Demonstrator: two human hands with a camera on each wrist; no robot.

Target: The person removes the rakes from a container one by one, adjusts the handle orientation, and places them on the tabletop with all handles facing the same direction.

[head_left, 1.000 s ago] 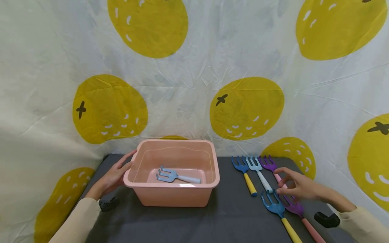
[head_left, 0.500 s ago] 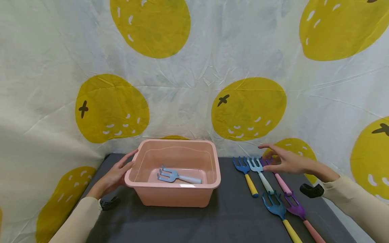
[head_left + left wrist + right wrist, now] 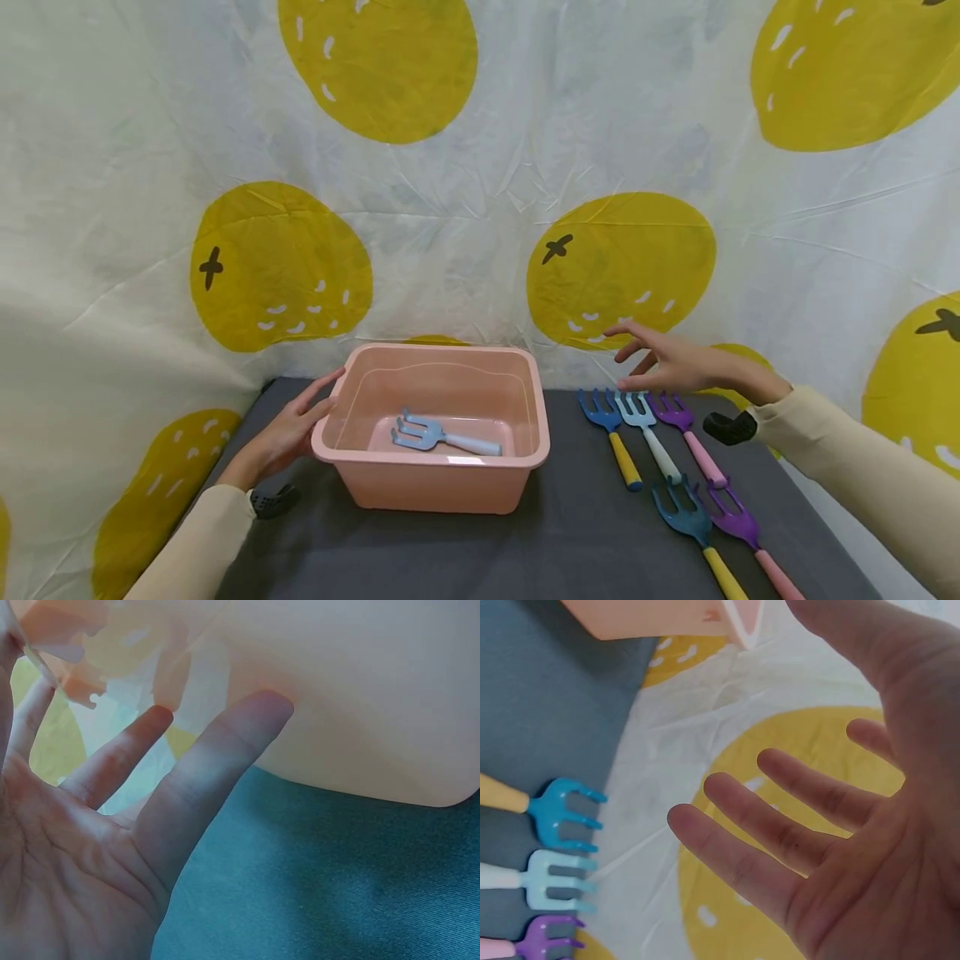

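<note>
My left hand (image 3: 288, 429) rests on the left side of a pink plastic basin (image 3: 435, 487). Its fingers are nearly straight along the outer wall, as the left wrist view also shows. A light blue hand rake (image 3: 427, 435) lies inside the basin. Holding nothing, my right hand (image 3: 678, 362) hovers over the table's back edge with spread fingers. Just below it are a light blue garden fork (image 3: 637, 414) and a purple fork with a pink handle (image 3: 678, 417). A blue fork with a yellow handle (image 3: 559, 814) lies beside them.
Nearer the front right lie a teal fork with a yellow handle (image 3: 690, 522) and another purple fork (image 3: 738, 527). The table (image 3: 450, 558) has a dark grey cover. Behind it hangs a white cloth (image 3: 450, 275) with yellow fruit prints.
My right hand has moved up and left, from over the purple forks to above the light blue fork's tines. The left hand has stayed at the basin.
</note>
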